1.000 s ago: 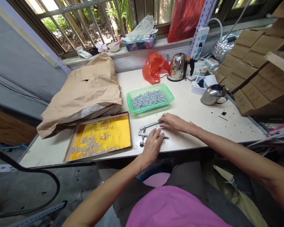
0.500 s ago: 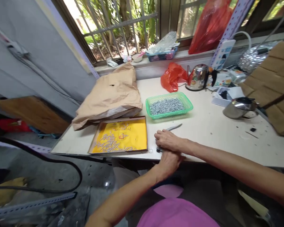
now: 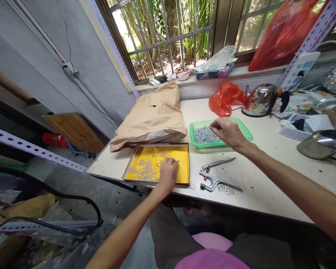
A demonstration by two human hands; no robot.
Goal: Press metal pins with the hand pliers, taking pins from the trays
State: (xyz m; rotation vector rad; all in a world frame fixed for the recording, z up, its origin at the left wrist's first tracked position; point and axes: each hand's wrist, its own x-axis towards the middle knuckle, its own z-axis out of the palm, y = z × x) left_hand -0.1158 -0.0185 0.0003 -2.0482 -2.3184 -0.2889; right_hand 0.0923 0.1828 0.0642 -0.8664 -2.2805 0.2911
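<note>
On the pale surface (image 3: 268,183), the left hand (image 3: 168,173) and the right hand (image 3: 228,133) are well apart: the left is down in a yellow-lined tray (image 3: 159,145) among loose metal pins (image 3: 142,170), the right over a green plastic basket (image 3: 248,136) of similar pins (image 3: 203,135). Whether either hand pinches any is hard to tell from here. Spring-handled pliers (image 3: 212,181) lie untouched at the tray's 3 o'clock, near the surface's front edge.

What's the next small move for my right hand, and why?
Probably pinch a few metal pins from the green basket: your right hand hovers right over them, and the pliers lie on the table, so that hand looks free.
</note>
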